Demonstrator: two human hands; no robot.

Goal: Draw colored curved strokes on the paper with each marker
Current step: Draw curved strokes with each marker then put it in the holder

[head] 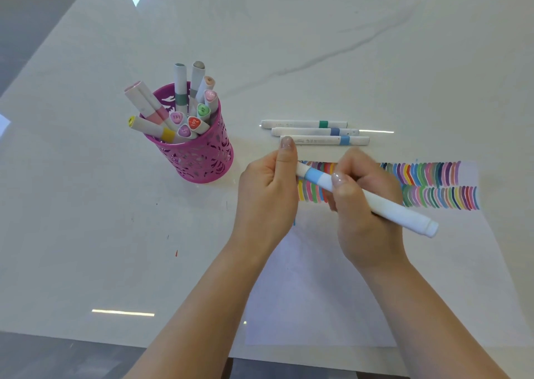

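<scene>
right grip (361, 222) clasps white blue-banded marker (387, 208) | left grip (265, 193) pinches cap end | white paper (332, 292): two stroke rows drawn | markers (181, 89) in pink mesh cup (202, 159) probably remain

Pink cup (202, 159) on seemingly marble table (289, 46)

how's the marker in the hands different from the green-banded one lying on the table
The held marker has a light blue band; the green-banded marker has a green one. The held marker slants over the paper, gripped by the left hand and right hand; the green-banded marker lies flat on the table, untouched. Both have white bodies.
</scene>
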